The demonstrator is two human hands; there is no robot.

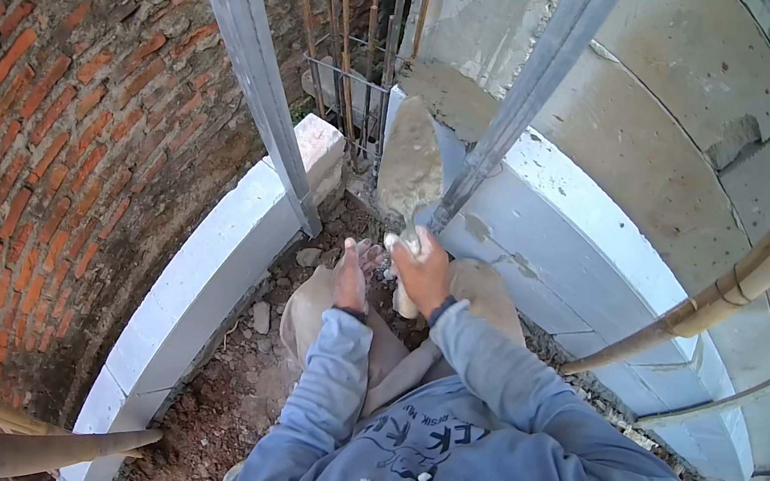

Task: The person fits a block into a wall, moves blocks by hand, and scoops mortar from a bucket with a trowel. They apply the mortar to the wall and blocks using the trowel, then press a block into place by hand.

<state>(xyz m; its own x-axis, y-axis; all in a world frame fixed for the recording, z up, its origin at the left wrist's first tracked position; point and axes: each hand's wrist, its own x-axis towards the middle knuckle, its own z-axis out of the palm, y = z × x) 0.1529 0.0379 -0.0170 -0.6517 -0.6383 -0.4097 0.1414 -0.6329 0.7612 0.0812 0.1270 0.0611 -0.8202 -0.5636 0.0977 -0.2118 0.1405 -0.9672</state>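
My right hand (422, 272) is wrapped round the handle of a trowel (414, 157). Grey mortar coats the trowel's blade, which points away from me toward the corner, close to the right metal channel (536, 83). Below my fist the pale end of the handle shows. Just left of it, my left hand (354, 278) is held with its fingers apart and nothing visibly gripped; whitish residue marks its fingers. Both hands are above my knees, between two low walls of white blocks, the left wall (200, 262) and the right wall (563, 259).
Upright steel rebar (365, 46) stands in the corner ahead. A second metal channel (249, 48) leans at the left wall. An old brick wall (37, 145) rises on the left. Bamboo poles (752, 274) cross at right and lower left. Rubble soil (211, 415) covers the ground.
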